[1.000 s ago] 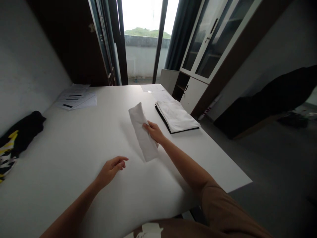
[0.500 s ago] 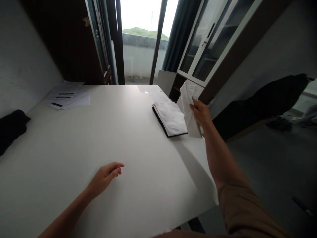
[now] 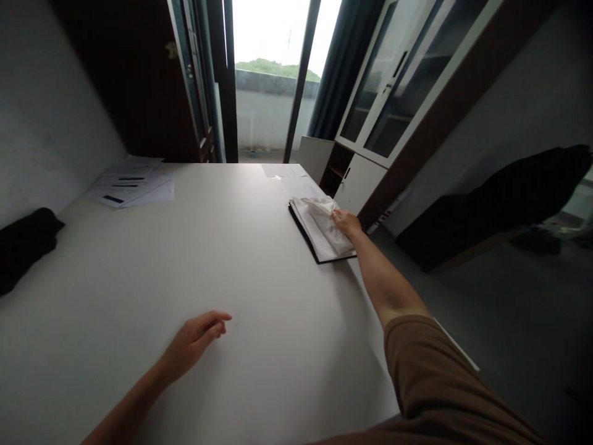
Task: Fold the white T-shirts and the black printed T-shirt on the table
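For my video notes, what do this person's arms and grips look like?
The right arm has a short brown sleeve, creased toward the shoulder. No sleeve shows on the left arm. Left grip and right grip wear no gloves, and no watch shows.

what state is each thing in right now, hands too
right hand, on the upper white cloth, grip unclear
upper white cloth, rumpled
lower white cloth, folded flat
left hand, empty, half-curled
black cloth, bunched
printed papers, overlapping
glass cabinet doors, shut
lower right cabinet door, shut
lower left cabinet door, apparently open
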Action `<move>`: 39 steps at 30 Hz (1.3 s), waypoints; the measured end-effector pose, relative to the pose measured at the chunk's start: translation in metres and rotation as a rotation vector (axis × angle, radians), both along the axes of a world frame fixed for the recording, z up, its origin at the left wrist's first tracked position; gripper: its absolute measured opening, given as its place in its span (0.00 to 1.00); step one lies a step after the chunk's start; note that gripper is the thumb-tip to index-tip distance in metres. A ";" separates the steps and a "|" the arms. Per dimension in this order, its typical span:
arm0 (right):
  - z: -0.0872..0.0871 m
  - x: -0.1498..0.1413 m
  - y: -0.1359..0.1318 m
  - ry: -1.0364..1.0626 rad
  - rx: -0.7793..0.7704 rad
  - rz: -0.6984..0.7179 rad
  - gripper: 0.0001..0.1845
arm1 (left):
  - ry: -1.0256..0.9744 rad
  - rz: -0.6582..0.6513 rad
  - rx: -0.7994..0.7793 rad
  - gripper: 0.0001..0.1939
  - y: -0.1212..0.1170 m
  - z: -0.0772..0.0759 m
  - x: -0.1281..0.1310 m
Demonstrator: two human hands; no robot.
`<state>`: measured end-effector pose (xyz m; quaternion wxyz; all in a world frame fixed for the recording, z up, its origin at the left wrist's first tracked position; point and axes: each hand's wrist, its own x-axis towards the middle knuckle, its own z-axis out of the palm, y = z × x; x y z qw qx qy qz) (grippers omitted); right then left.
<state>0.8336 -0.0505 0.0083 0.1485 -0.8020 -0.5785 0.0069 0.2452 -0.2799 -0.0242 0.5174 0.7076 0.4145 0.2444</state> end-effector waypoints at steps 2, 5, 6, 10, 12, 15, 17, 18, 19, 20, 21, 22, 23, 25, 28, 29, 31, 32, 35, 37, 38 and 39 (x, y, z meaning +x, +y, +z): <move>-0.006 0.008 0.001 0.054 0.023 -0.041 0.26 | 0.005 -0.001 -0.001 0.19 0.000 0.000 0.000; -0.013 0.015 0.002 0.059 0.048 0.021 0.23 | 0.008 0.003 -0.007 0.19 0.001 0.001 0.000; -0.015 0.017 0.001 0.032 0.072 0.071 0.23 | 0.009 0.002 -0.009 0.19 0.001 0.001 0.000; -0.019 0.021 -0.006 -0.094 0.147 0.243 0.24 | 0.018 0.005 0.003 0.19 0.001 0.002 0.001; -0.018 0.022 -0.013 -0.133 0.108 0.274 0.22 | 0.019 0.006 0.011 0.18 0.001 0.002 0.001; -0.015 0.015 -0.025 -0.165 -0.010 0.292 0.26 | 0.013 0.004 0.018 0.18 0.002 0.002 0.001; -0.013 0.003 -0.032 -0.187 -0.044 0.351 0.29 | 0.006 0.007 0.019 0.18 0.002 0.001 0.001; -0.012 -0.004 -0.035 -0.196 -0.036 0.402 0.29 | 0.001 0.009 0.018 0.18 0.001 0.001 0.002; -0.012 -0.011 -0.037 -0.198 -0.020 0.460 0.28 | -0.003 0.010 0.017 0.18 0.001 0.001 0.002; -0.012 -0.017 -0.038 -0.190 -0.005 0.518 0.27 | -0.005 0.010 0.016 0.18 0.001 0.001 0.002; -0.013 -0.021 -0.038 -0.166 0.002 0.567 0.26 | -0.004 0.010 0.014 0.18 0.001 0.001 0.002; -0.014 -0.023 -0.038 -0.127 0.003 0.598 0.25 | -0.003 0.012 0.015 0.18 0.001 0.001 0.002; -0.016 -0.023 -0.038 -0.085 0.006 0.601 0.24 | -0.001 0.013 0.017 0.18 0.001 0.001 0.001; -0.022 -0.017 -0.037 -0.028 0.028 0.527 0.24 | 0.003 0.012 0.021 0.18 0.001 0.001 0.001; -0.033 0.000 -0.038 -0.001 0.083 0.297 0.27 | 0.009 0.006 0.024 0.18 0.002 0.002 0.001; -0.035 0.007 -0.038 0.019 0.103 0.201 0.29 | 0.012 0.006 0.023 0.18 0.002 0.002 0.001; -0.037 0.017 -0.038 0.088 0.144 -0.011 0.32 | 0.015 0.006 0.021 0.18 0.002 0.003 0.001; -0.036 0.021 -0.038 0.124 0.149 -0.108 0.33 | 0.016 0.008 0.019 0.18 0.002 0.003 0.002; -0.030 0.024 -0.035 0.187 0.066 -0.224 0.34 | 0.014 0.013 0.011 0.19 0.001 0.003 0.002; -0.026 0.023 -0.033 0.193 -0.008 -0.212 0.36 | 0.013 0.018 0.006 0.19 0.000 0.003 0.002; -0.025 0.022 -0.032 0.199 -0.034 -0.203 0.38 | 0.014 0.019 0.005 0.19 0.000 0.003 0.002; -0.023 0.022 -0.031 0.215 -0.049 -0.193 0.39 | 0.016 0.018 0.005 0.19 -0.001 0.003 0.002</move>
